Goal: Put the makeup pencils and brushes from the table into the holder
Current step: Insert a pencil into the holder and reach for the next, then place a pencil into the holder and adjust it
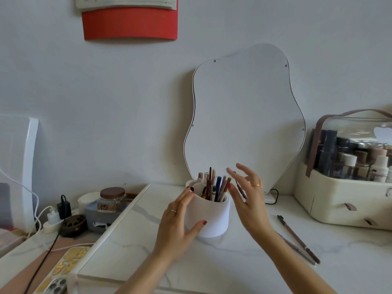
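A white round holder [214, 217] stands on the marble table, filled with several makeup pencils and brushes [214, 187]. My left hand [178, 225] grips the holder's left side, thumb on its front and fingertips at the rim. My right hand [248, 200] hovers at the holder's right, fingers spread beside the pencil tips. A thin dark stick [240, 188] shows in the gap between those fingers; I cannot tell whether it is held. Two brown pencils [299, 240] lie on the table to the right, side by side.
A wavy mirror [244, 115] leans on the wall behind the holder. A cream cosmetics case [339, 200] with bottles stands at the right. Left of the table sit a jar [112, 198], chargers with cables [55, 213] and a phone [55, 287].
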